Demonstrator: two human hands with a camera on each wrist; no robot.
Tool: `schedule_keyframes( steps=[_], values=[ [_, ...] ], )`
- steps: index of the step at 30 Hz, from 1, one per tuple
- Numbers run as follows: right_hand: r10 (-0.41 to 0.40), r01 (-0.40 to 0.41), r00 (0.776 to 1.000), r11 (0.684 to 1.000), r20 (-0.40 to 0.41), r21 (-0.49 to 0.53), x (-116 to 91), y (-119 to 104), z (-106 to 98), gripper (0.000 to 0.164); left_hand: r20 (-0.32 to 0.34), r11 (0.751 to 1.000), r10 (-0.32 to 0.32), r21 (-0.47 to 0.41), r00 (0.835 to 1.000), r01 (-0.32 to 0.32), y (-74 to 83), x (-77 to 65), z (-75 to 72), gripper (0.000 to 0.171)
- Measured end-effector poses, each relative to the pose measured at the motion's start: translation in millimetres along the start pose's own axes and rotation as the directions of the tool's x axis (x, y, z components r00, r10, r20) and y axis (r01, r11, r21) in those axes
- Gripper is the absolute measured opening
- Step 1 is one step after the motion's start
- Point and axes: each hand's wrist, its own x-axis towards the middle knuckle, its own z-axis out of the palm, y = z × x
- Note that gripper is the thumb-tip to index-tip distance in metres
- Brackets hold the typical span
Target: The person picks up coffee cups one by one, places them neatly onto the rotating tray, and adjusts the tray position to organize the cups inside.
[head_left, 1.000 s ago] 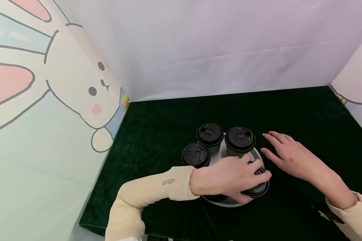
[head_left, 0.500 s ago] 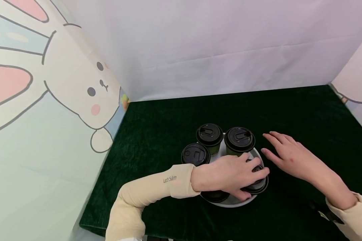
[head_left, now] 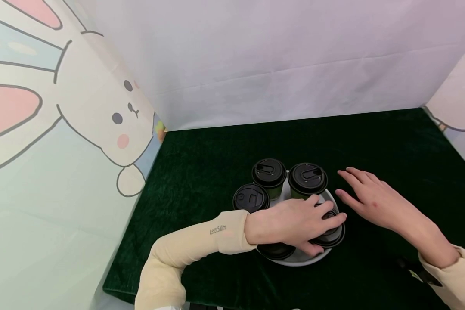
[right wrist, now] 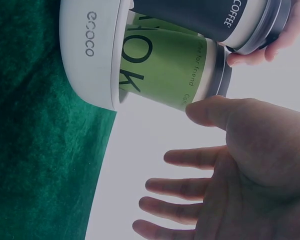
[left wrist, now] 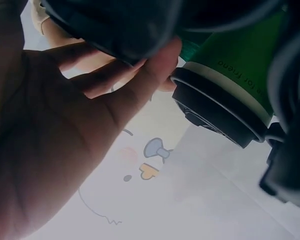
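My left hand [head_left: 294,221] reaches across a round white container [head_left: 300,260] and grips the black lid of a coffee cup [head_left: 330,237] at its front right. That cup's dark body [right wrist: 200,17] stands inside the container in the right wrist view. Close by in the left wrist view, a green cup [left wrist: 235,55] has a black lid; the left thumb and fingertips curl at the gripped lid's edge [left wrist: 110,30]. My right hand [head_left: 376,202] hovers to the container's right, fingers spread, holding nothing. The palm largely hides the gripped lid in the head view.
More lidded cups share the container: back left [head_left: 269,174], back right [head_left: 308,178], left [head_left: 251,198] and front left [head_left: 276,252]. Dark green velvet cloth [head_left: 201,172] covers the table. A white backdrop [head_left: 286,60] rises behind, with a rabbit-printed sheet [head_left: 89,99] at left.
The left hand and the lid under it have shifted slightly left and away from the front edge, mostly in the first half second. The right hand has stayed nearly still.
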Motion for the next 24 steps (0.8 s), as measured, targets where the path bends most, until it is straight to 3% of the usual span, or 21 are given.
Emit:
schedule_keyframes(
  steps=[4, 10, 15, 19, 22, 24],
  values=[
    [-0.001, 0.001, 1.000, 1.000, -0.012, -0.003, 2.8, 1.9, -2.4, 0.064, -0.021, 1.000, 0.007, 0.018, 1.000, -0.006, -0.9, -1.0, 2.3, 0.080],
    [-0.008, 0.008, 1.000, 1.000, -0.021, -0.009, 12.1, 1.9, -12.4, 0.064, -0.123, 0.998, -0.001, 0.059, 0.992, 0.008, -3.0, -7.8, 4.2, 0.081],
    [-0.015, 0.014, 1.000, 1.000, -0.014, -0.023, 22.6, -0.6, -27.1, 0.066, -0.246, 0.999, -0.041, -0.039, 0.968, 0.032, -14.6, -23.6, -2.9, 0.077],
    [-0.013, 0.012, 1.000, 1.000, -0.021, -0.023, 34.8, -2.1, -40.8, 0.069, -0.326, 0.983, -0.161, -0.141, 0.932, 0.120, -35.8, -41.8, -10.5, 0.076],
    [-0.007, 0.007, 0.999, 1.000, -0.039, -0.022, 48.1, -3.6, -48.8, 0.071, -0.301, 0.946, -0.294, -0.227, 0.907, 0.232, -59.7, -54.5, -11.0, 0.072],
    [-0.001, 0.000, 0.999, 1.000, -0.052, -0.019, 58.6, -5.1, -51.8, 0.072, -0.260, 0.906, -0.385, -0.290, 0.886, 0.309, -78.1, -62.0, -5.8, 0.068]
  ],
)
